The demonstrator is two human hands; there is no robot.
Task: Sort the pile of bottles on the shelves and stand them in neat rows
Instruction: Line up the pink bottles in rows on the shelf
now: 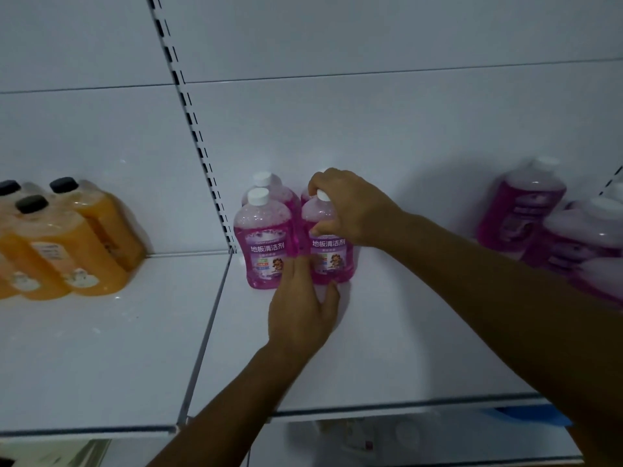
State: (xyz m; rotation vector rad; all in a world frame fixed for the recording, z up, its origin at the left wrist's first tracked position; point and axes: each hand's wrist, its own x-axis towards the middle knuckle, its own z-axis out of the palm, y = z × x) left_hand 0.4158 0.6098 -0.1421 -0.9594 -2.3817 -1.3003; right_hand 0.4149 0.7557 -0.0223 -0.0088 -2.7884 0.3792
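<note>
In the head view, four pink bottles stood close together in the middle of the frame on the white shelf (387, 332). The right hand (350, 210) curled around the top of the front right bottle (332, 261). The left hand (300, 315) touched its bottom with straight fingers. More pink bottles (556, 230) sat at the right edge, and orange bottles (67, 241) stood at the left.
</note>
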